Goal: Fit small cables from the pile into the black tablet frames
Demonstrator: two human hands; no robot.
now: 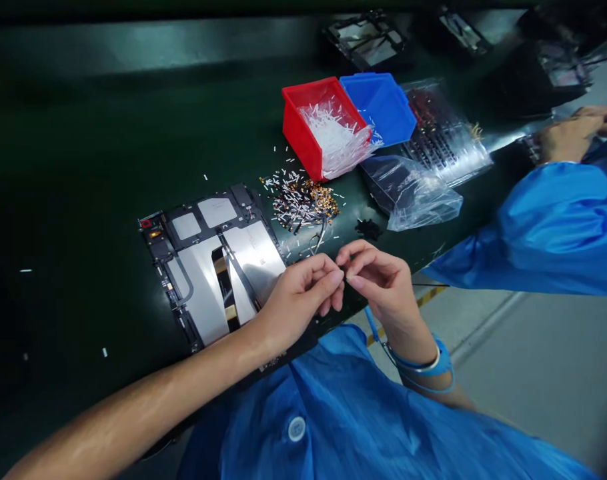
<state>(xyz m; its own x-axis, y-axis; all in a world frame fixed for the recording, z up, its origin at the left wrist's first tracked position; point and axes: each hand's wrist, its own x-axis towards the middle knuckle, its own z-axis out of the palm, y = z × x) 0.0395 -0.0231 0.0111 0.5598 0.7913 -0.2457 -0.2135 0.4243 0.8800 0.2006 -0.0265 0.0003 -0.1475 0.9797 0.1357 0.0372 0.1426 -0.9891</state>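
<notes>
My left hand and my right hand meet fingertip to fingertip above the bench's near edge. Each is closed in a pinch of thumb and fingers; whatever they hold is too small to make out. A blue wrist strap circles my right wrist. Under and beside my left forearm lies an opened tablet-like device with silver plates, a black frame and flex cables. Just beyond my hands is a pile of tiny white, black and gold parts, with tweezers at its near side.
A red bin of white strips stands behind the pile, against a blue bin. Clear plastic bags and a sheet of small parts lie to the right. A co-worker's blue sleeve reaches in there. More device frames sit at the back.
</notes>
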